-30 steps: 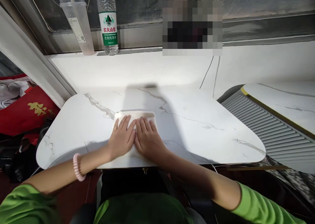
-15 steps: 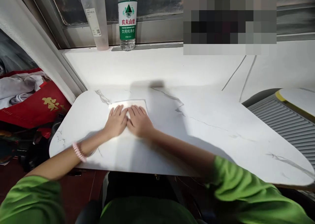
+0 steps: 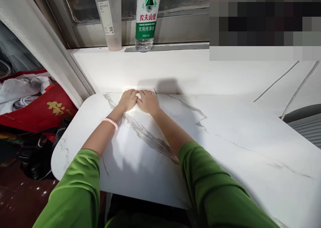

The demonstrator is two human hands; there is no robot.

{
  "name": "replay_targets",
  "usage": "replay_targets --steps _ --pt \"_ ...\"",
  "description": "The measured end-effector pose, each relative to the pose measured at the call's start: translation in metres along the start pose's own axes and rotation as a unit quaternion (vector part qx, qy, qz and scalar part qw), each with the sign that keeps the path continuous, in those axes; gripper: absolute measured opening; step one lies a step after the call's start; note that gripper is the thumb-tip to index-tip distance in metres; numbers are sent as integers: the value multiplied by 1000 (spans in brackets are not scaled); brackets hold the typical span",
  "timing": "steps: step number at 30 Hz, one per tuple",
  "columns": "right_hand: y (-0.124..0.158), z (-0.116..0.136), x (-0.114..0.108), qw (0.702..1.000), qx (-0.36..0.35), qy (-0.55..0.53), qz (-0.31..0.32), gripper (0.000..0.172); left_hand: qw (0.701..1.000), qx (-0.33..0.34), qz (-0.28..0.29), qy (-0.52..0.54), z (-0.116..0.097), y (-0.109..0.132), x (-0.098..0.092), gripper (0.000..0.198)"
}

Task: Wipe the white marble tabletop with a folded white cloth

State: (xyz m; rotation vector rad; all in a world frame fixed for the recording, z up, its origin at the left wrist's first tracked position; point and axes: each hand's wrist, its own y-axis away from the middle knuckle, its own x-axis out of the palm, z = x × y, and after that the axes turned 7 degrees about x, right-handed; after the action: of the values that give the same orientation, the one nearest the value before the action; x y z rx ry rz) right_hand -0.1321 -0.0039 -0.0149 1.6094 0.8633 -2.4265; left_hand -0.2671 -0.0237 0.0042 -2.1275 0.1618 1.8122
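A thin white sheet, a cloth or a wipe, lies on the marble-patterned white table at its back edge, touching the wall. My left hand presses on its left part, palm down and fingers lying forward. Beside it, thumbs close together, my right hand presses flat on the right part. Most of the sheet is hidden under both hands; a strip shows beyond the fingertips. A pink coiled band circles my left wrist.
On the window ledge above stand a water bottle and a translucent cup. A curtain hangs at left, by a red bag with white cloth in it. A grey ribbed surface is at right.
Both hands have slid forward with the white sheet, from the table's middle to the wall. My arms are stretched further, and the view has moved nearer to the ledge.
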Motion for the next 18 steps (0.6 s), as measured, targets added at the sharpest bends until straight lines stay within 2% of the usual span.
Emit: replay_targets --steps 4,8,13,18 --pt "7 0 -2 1000 -4 -12 -6 44 1000 -23 2 -10 -9 10 -1 47" --pt "34 9 -12 999 -6 -47 8 45 1000 -26 -1 -14 -26 43 -4 46" --pt "107 41 -29 999 -10 -52 12 51 1000 -2 -1 -10 -53 124 -16 47" --pt "184 87 -50 996 -73 -54 17 55 1000 15 -3 -12 -79 215 -34 50"
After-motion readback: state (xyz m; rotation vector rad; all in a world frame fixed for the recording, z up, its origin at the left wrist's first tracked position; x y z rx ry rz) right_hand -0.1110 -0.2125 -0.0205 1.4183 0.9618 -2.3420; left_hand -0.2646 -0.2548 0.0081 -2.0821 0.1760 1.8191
